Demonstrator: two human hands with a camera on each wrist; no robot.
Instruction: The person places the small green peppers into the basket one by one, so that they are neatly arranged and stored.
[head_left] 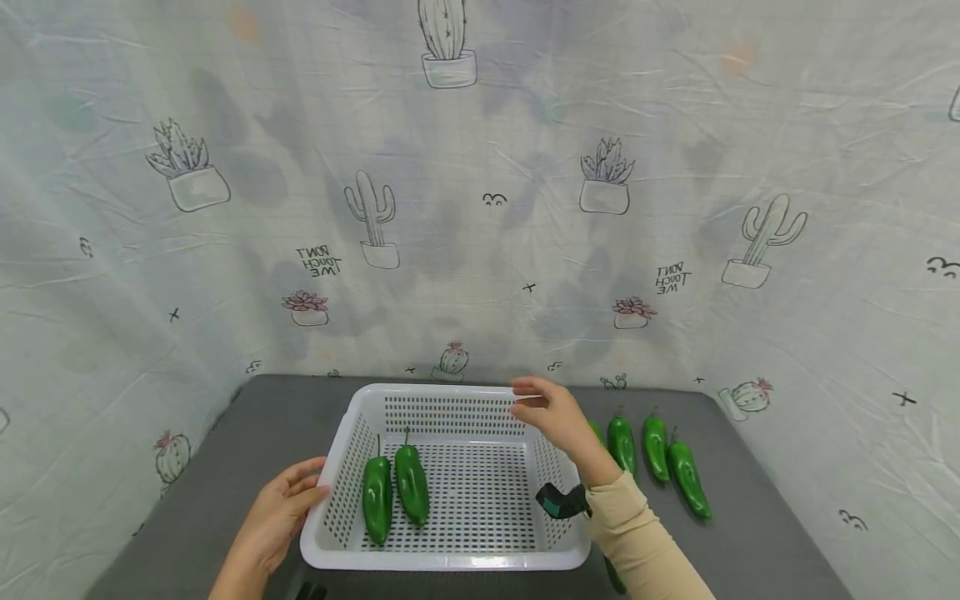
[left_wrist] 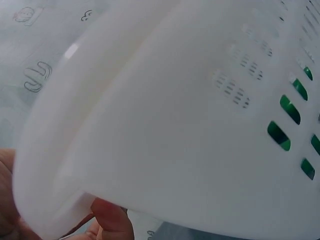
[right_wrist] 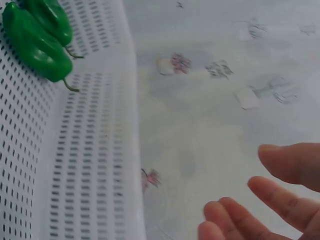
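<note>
A white perforated plastic basket (head_left: pixel 446 562) stands on the dark table. Two green peppers, one (head_left: pixel 377 500) beside the other (head_left: pixel 411 483), lie along its left side with stems pointing to the back. At the left rim my left hand (head_left: pixel 276 512) grips the basket; in the left wrist view a fingertip (left_wrist: pixel 111 215) shows under the basket's lip. My right hand (head_left: pixel 553 417) hovers by the back right corner with fingers apart and nothing in them, and the right wrist view shows a gap between its fingers (right_wrist: pixel 280 200) and the rim.
Right of the basket several more green peppers lie on the grey table (head_left: pixel 757 533), among them an outer one (head_left: pixel 688 479); my right forearm partly hides others. A pale curtain (head_left: pixel 480 267) with cactus drawings hangs behind the table and at both sides.
</note>
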